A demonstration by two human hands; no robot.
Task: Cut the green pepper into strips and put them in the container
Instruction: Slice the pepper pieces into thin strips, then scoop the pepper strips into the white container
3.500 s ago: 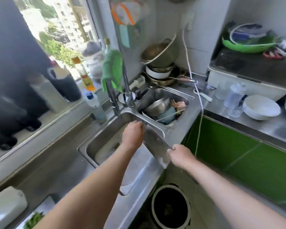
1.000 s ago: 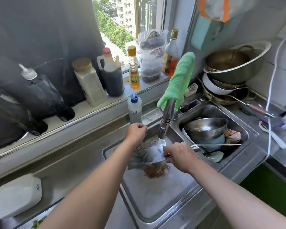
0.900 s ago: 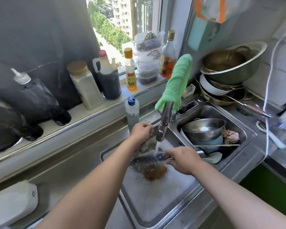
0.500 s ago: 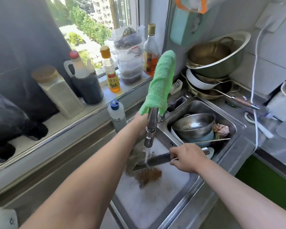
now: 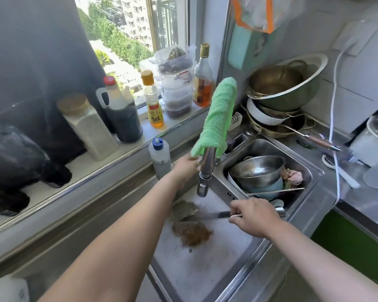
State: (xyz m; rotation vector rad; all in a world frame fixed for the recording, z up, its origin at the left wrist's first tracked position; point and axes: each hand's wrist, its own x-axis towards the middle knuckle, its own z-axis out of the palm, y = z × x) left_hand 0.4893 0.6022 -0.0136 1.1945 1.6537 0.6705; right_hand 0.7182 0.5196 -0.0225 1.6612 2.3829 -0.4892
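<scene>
Condiment bottles [image 5: 122, 118] crowd the sill, the left hand [image 5: 187, 165] reaches behind the cloth-draped faucet [image 5: 205, 171], finger position impossible to tell, and the cleaver [image 5: 205, 215] lies level, edge-on over the sink [image 5: 205, 271], its handle clamped in the right hand [image 5: 254, 216], beside stacked steel bowls [image 5: 256, 170].

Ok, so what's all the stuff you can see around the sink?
knife: one, silver, over the left basin
tap: one, silver, between the basins
cloth: one, green, draped over the tap
board: one, white, lying in the left basin
soap bottle: one, white with blue cap, behind the sink
dark jug: one, red cap, windowsill
yellow-capped bottle: one, amber, windowsill
gold-capped bottle: one, amber, windowsill
metal bowl: one, silver, right basin
pans: a stack, metal, behind the right basin
right hand: one, grips the knife handle
left hand: one, behind the tap, fingers hidden
</scene>
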